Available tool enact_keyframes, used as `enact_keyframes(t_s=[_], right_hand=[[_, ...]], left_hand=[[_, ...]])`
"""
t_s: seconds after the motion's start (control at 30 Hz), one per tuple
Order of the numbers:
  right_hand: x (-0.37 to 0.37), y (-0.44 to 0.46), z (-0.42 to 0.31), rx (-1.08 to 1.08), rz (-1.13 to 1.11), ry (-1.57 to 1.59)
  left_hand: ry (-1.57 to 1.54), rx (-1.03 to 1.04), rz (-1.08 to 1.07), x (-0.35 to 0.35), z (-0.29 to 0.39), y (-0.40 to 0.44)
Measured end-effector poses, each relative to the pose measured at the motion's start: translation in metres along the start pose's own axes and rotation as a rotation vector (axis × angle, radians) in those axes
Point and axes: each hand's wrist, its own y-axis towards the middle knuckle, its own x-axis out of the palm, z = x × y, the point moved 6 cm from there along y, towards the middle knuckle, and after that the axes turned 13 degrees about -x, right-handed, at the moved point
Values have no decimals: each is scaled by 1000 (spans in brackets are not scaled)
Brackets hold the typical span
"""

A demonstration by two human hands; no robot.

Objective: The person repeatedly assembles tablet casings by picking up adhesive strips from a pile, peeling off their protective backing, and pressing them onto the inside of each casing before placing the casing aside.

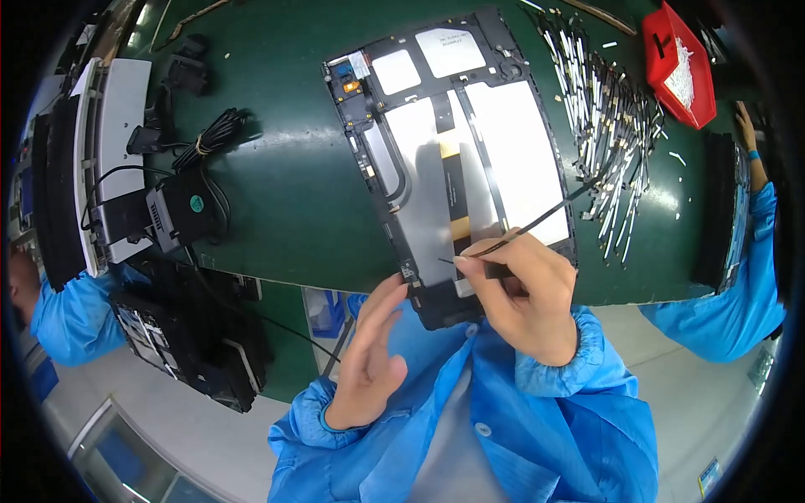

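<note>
An opened tablet-like device lies tilted on the green table, its inside showing large white and silver panels, a black frame and a ribbon strip. My right hand is over its lower right part, thumb and fingers pinched on a thin black cable. One end of that cable pokes out left of the fingertips, low over the device; the other runs up right toward a pile of thin black-and-white strips. My left hand has its fingers stretched out, fingertips at the device's lower left edge, holding nothing.
A red bin with small white pieces stands at the far right. Leftward lie a black power adapter, a bundled cable and stacked panels. More dark devices sit lower left. Blue-sleeved people are on both sides.
</note>
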Motion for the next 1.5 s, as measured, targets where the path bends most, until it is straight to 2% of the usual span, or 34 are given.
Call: enact_keyframes(t_s=[0.13, 0.2, 0.27, 0.33, 0.37, 0.53, 0.6, 0.63, 0.7, 0.73, 0.8, 0.83, 0.93, 0.97, 1.2, 1.5], right_hand=[[2, -1, -2, -9, 0, 8], [2, -4, 1, 44, 50, -3], [3, -4, -2, -13, 42, 28], [2, -6, 1, 108, 49, 15], [3, -8, 3, 105, 62, 13], [2, -6, -1, 69, -9, -71], [1, -7, 0, 93, 15, -45], [1, -6, 0, 84, 11, -56], [1, -5, -2, 75, 13, -54], [1, -5, -2, 75, 10, -48], [0, -6, -1, 61, 16, -52], [1, -6, -1, 69, 16, -30], [-1, -6, -1, 89, 30, 3], [-1, -6, -1, 85, 12, 1], [-1, -6, -2, 66, 14, -13], [1, -6, -2, 50, 12, -5]], left_hand=[[194, -15, -14, 1, 12, 2], [107, -19, -65, 7, 13, 1], [42, 38, -66, 7, 16, 1], [-185, -153, -88, 5, 12, 2], [-220, -183, -91, 5, 14, 2], [-310, -215, -71, 2, 9, 5], [-405, -233, -147, 1, -5, 9], [-401, -224, -152, 2, -7, 9], [-206, -147, 9, -3, -6, 13], [-201, -135, -1, 0, -7, 17], [88, 151, 214, -3, 8, 22], [81, 218, 250, -4, 9, 27], [125, 222, 327, -9, 7, 40], [192, 295, 371, -10, 14, 43], [264, 289, 325, -16, 17, 53], [178, 310, 307, -17, 17, 54]])
